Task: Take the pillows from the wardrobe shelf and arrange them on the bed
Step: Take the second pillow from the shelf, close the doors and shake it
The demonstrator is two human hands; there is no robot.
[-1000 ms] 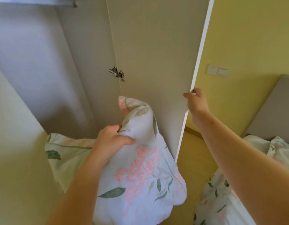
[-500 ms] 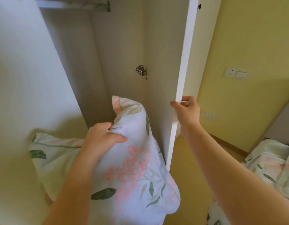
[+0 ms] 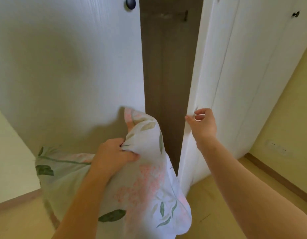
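Observation:
A white pillow (image 3: 146, 190) printed with pink flowers and green leaves hangs in front of the wardrobe, low in the view. My left hand (image 3: 113, 154) is clenched on a bunch of its fabric near the top corner. My right hand (image 3: 202, 125) rests with its fingertips on the edge of the right wardrobe door (image 3: 216, 80), which stands nearly closed. Between the two doors only a narrow dark gap (image 3: 164, 69) of the wardrobe's inside shows. The bed is out of view.
The left wardrobe door (image 3: 68, 66) is closed, with a dark round knob (image 3: 130, 3) at the top. Yellow floor (image 3: 223, 209) lies below, with a brown skirting board (image 3: 278, 176) and yellow wall at right.
The right door has swung most of the way closed under my right hand, hiding the wardrobe's inside. The view has turned left, so the bed has dropped out. My left hand still holds the pillow.

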